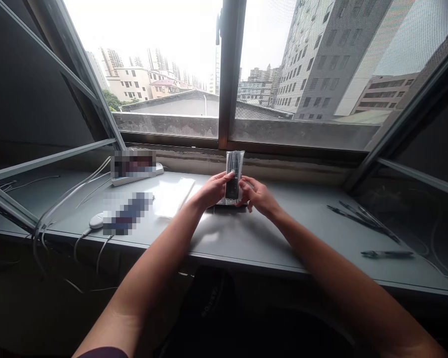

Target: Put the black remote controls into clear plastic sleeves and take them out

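A dark, narrow item in a clear plastic bag [234, 171] stands upright in the middle of the view, in front of the window. From its left side my left hand [213, 190] grips it, with the thumb across its front. My right hand [258, 195] is at its lower right edge, fingers bent; the thumb and index finger seem to touch the bag, but whether they pinch it is too small to tell. Just behind and below the bag lies a dark, flat object [229, 209] on the grey table [242, 243], partly hidden by the hands.
White sheets [173, 198] lie left of the hands. Further left are a white power strip [138, 176], a round white charger [96, 221], cables and blurred-out items. Several dark pens [364, 221] and a single pen [386, 254] lie at the right. Metal frames flank the table.
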Action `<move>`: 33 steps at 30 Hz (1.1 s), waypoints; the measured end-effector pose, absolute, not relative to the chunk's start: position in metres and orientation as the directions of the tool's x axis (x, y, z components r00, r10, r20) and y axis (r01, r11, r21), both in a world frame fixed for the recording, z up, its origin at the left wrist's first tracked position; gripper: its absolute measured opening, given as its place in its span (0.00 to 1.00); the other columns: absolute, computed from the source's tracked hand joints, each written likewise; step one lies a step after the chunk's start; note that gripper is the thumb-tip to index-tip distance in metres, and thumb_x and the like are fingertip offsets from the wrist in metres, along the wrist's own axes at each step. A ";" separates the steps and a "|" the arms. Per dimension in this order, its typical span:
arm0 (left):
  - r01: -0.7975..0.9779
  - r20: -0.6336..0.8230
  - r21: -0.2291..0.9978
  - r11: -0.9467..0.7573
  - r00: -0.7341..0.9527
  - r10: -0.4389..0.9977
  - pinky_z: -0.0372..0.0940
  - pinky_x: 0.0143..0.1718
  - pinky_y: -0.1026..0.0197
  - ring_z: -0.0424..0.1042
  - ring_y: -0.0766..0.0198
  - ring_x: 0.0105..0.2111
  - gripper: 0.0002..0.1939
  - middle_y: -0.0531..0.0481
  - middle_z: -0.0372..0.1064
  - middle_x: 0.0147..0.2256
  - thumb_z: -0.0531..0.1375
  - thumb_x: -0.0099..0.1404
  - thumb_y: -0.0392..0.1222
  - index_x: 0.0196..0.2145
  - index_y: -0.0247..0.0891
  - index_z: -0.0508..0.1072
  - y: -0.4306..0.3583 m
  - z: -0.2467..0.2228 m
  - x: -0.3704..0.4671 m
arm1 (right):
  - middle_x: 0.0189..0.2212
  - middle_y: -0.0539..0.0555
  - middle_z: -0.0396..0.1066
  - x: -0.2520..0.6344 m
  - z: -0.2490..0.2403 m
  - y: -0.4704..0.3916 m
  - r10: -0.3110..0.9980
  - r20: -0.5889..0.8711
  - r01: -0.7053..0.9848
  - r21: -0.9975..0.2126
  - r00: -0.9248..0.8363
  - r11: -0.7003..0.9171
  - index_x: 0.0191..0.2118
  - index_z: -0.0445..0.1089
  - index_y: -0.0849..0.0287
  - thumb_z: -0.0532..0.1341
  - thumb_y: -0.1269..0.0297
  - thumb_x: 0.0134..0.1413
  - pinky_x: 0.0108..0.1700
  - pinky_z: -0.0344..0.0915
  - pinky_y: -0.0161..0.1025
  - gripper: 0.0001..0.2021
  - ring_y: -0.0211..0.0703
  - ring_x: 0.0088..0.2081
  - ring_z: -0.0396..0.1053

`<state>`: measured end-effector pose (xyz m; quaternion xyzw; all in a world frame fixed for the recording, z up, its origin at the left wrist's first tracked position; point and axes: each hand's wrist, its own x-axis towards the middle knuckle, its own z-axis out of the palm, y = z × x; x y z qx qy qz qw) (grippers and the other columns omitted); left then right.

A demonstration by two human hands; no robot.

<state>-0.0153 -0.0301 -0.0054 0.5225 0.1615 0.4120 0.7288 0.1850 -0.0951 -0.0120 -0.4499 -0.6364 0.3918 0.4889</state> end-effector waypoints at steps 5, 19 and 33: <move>-0.408 0.213 0.908 0.092 0.640 0.738 0.75 0.32 0.57 0.80 0.58 0.30 0.27 0.44 0.79 0.36 0.73 0.67 0.56 0.57 0.37 0.80 -0.037 -0.006 -0.011 | 0.32 0.53 0.83 0.179 -0.013 -0.096 0.964 0.225 0.004 -0.974 -0.142 0.228 0.76 0.57 0.58 0.76 0.48 0.58 0.29 0.82 0.42 0.48 0.54 0.34 0.85; -0.403 0.190 0.911 -0.085 0.228 0.955 0.68 0.67 0.48 0.77 0.50 0.61 0.14 0.40 0.78 0.56 0.71 0.69 0.46 0.49 0.37 0.80 -0.011 -0.015 -0.013 | 0.34 0.57 0.84 0.227 -0.004 -0.075 0.997 0.075 0.080 -0.994 -0.023 0.077 0.79 0.55 0.63 0.77 0.64 0.61 0.27 0.82 0.38 0.48 0.50 0.31 0.84; 0.600 0.546 0.499 -0.626 0.343 0.764 0.69 0.64 0.50 0.77 0.51 0.57 0.11 0.42 0.78 0.54 0.60 0.77 0.42 0.51 0.41 0.81 -0.018 -0.023 -0.020 | 0.28 0.54 0.78 0.254 -0.013 -0.067 0.962 -0.264 0.306 -0.924 -0.074 -0.229 0.79 0.48 0.71 0.78 0.68 0.60 0.33 0.85 0.42 0.52 0.54 0.32 0.85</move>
